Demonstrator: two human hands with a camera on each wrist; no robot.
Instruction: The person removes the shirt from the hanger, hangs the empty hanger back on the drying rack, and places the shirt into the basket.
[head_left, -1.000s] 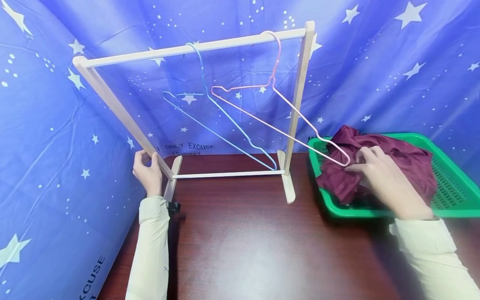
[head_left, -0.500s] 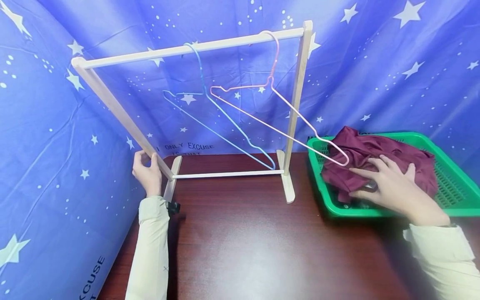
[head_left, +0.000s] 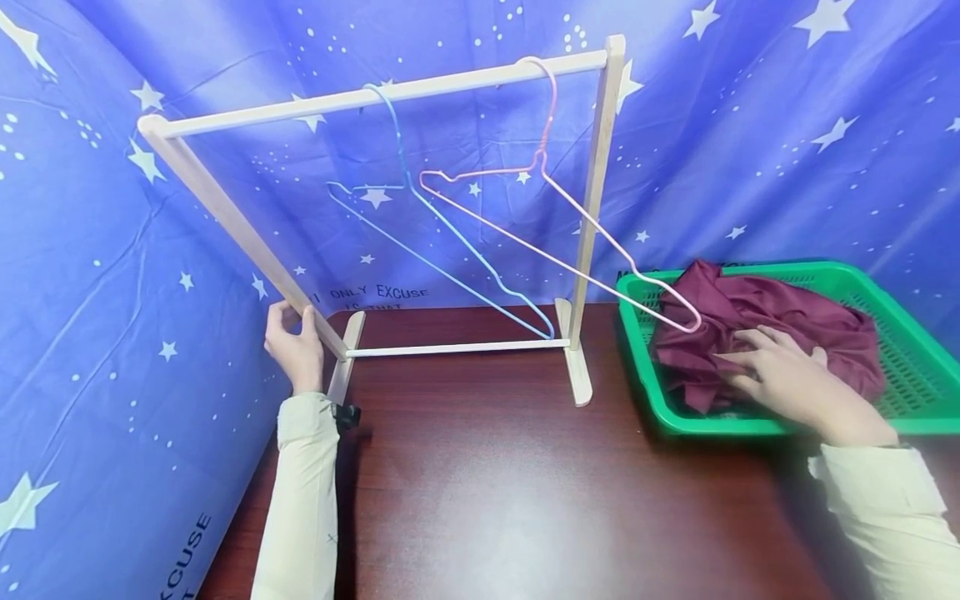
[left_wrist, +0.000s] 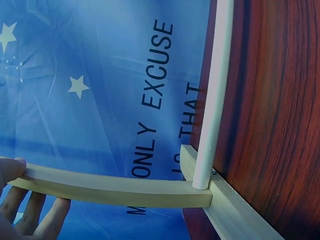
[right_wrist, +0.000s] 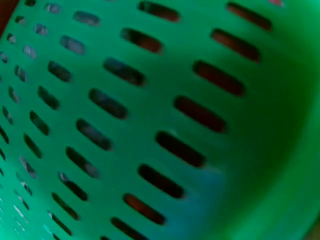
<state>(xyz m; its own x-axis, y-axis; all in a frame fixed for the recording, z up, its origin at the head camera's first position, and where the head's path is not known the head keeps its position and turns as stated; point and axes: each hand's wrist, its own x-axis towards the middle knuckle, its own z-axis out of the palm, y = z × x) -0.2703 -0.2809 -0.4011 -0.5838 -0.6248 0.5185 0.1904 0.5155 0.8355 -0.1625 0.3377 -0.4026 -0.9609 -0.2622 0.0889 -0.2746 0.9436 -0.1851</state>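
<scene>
My left hand (head_left: 295,346) holds the left upright of a wooden clothes rack (head_left: 225,212). In the left wrist view the thumb lies on one side of that upright (left_wrist: 115,189) and the fingers are on the other. On the top bar hang a blue hanger (head_left: 465,242) and a pink hanger (head_left: 592,218), both bare. My right hand (head_left: 798,383) is on a crumpled maroon cloth (head_left: 832,321) in a green basket (head_left: 911,354); whether its thumb and index finger pinch the fabric is unclear. Only slotted green plastic of the basket (right_wrist: 150,110) fills the right wrist view.
The rack and basket stand on a dark reddish wooden table (head_left: 480,475). Behind and to the left hangs a blue curtain (head_left: 112,292) with white stars and lettering. One end of the pink hanger reaches over the basket's left side.
My right hand lifted off the cloth with spread fingers, then came down on it again with fingers closer together. The cloth has shifted right. My left hand stays put.
</scene>
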